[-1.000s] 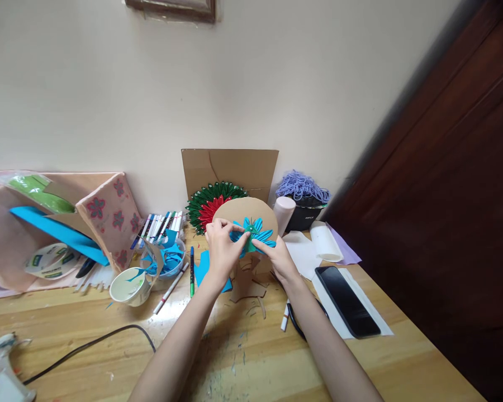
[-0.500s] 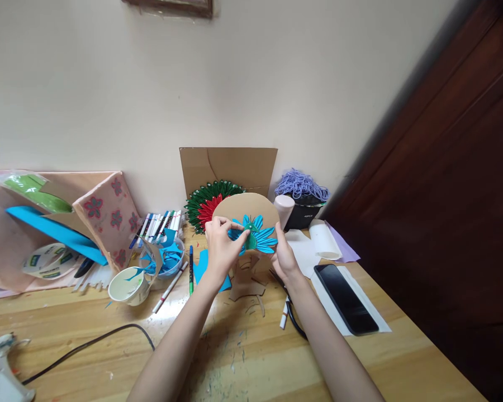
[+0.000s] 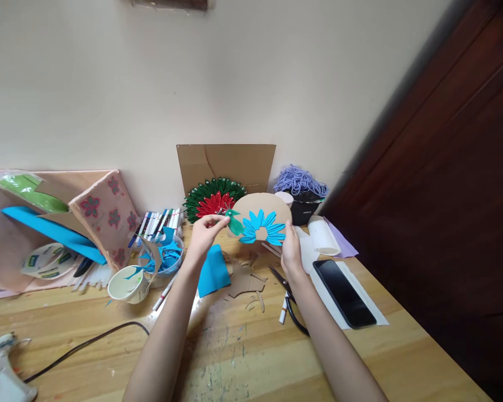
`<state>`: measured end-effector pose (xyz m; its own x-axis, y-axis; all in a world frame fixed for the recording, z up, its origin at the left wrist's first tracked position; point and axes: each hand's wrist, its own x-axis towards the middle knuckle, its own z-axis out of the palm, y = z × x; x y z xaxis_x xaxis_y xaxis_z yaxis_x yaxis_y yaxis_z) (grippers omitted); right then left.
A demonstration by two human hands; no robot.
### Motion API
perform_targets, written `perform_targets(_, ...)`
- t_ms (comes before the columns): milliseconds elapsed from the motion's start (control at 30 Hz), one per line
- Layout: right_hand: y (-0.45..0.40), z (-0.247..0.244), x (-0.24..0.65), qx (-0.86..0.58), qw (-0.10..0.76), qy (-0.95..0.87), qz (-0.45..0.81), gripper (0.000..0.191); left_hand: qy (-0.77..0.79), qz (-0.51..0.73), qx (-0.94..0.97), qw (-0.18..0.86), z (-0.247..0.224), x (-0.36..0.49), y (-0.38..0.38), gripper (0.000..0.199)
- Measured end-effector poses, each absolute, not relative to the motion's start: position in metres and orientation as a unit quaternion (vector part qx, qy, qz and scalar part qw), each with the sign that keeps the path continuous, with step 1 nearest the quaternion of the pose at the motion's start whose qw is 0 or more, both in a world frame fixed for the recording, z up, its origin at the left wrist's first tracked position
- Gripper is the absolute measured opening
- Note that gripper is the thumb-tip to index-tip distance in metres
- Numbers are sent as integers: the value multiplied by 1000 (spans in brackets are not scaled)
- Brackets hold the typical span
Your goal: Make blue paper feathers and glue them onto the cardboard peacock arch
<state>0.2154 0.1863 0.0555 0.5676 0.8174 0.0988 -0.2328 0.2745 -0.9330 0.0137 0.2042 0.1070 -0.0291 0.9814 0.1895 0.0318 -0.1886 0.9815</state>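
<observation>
Between the thumb and fingers of my left hand [image 3: 204, 234] is a small green bird cutout [image 3: 235, 222], held just left of the blue petals. My right hand [image 3: 292, 251] grips the right edge of a rounded cardboard piece [image 3: 251, 205], raised above the table. Blue folded petals [image 3: 266, 220] fan across the lower part of that cardboard, around a bare tan centre. Beneath my hands lie a blue paper sheet [image 3: 214, 271] and cardboard offcuts [image 3: 247, 282]. Black-handled scissors [image 3: 291, 301] rest beside my right wrist.
A glue gun [image 3: 6, 371] with a black cord lies front left. A paper cup [image 3: 128, 286] and a bowl of blue scraps [image 3: 167, 258] stand left. Behind are markers [image 3: 159, 224] and a green-red petal fan [image 3: 213, 198]. A phone [image 3: 344, 293] lies right.
My left hand has moved left, taking the green bird off the centre of the blue petals. My right hand has shifted slightly right with the cardboard, and the bare centre now shows.
</observation>
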Motion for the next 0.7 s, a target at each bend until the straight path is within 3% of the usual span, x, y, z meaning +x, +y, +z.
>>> perform_targets(200, 178, 70, 225, -494, 815, -261, 151, 54, 531, 508, 527, 428, 79, 12, 222, 33)
perform_targets(467, 173, 80, 222, -453, 840, -244, 174, 50, 607, 442, 543, 376, 11, 60, 214, 25)
perform_targets(600, 174, 81, 229, -452, 837, -257, 172, 51, 615, 435, 569, 331, 21, 57, 207, 21)
perform_targets(700, 174, 84, 234, -437, 840, -261, 187, 49, 586, 439, 600, 323, 64, 55, 182, 13)
